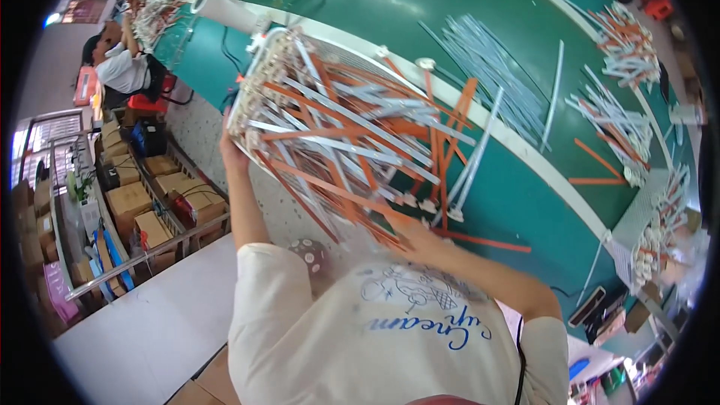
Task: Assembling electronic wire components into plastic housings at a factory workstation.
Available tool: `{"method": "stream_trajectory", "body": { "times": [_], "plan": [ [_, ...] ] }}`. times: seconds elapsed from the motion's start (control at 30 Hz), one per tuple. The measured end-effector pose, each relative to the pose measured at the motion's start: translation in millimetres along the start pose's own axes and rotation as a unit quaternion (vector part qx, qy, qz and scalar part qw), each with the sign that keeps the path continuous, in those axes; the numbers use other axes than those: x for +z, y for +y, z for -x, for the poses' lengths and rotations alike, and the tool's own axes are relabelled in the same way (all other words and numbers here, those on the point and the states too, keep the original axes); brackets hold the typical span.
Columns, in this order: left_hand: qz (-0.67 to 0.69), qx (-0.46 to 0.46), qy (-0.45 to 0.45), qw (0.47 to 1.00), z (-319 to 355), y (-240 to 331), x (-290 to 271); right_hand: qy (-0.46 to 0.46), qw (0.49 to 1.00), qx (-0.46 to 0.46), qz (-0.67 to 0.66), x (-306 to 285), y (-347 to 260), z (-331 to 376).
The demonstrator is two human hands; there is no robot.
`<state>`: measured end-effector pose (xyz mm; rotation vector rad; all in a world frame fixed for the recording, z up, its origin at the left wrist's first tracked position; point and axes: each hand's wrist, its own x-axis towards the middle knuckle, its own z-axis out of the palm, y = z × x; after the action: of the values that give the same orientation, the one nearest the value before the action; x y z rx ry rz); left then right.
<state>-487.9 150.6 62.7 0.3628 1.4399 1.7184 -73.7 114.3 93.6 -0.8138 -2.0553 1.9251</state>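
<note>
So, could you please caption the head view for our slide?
Both hands, left hand and right hand, hold a bundle of white and orange strips over a green table.

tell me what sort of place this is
Probably a small factory assembly floor: a long green workbench strewn with bundles of white and orange strips, stacked cardboard boxes on racks, and a co-worker at another bench.

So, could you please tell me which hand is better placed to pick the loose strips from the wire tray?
Probably the right hand: it lies on the strips, while the left hand grips the white wire tray edge.
</note>
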Motion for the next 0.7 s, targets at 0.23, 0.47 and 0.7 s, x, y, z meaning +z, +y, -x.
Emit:
{"method": "stream_trajectory", "body": {
  "times": [0.23, 0.47, 0.7],
  "plan": [
    [-0.124, -0.144, 0.164, 0.968, 149, -92, -63, 0.071, 0.984, 0.165, -0.019, -89, 12, 104],
    [-0.601, 0.205, -0.203, 0.745, 283, -126, 123, 0.223, 0.955, 0.196, -0.011, -101, 51, 200],
    [-0.623, 0.274, -0.143, 0.719, 216, -187, 216, 0.214, 0.906, 0.021, 0.364, -73, 115, 205]
  ]
}}
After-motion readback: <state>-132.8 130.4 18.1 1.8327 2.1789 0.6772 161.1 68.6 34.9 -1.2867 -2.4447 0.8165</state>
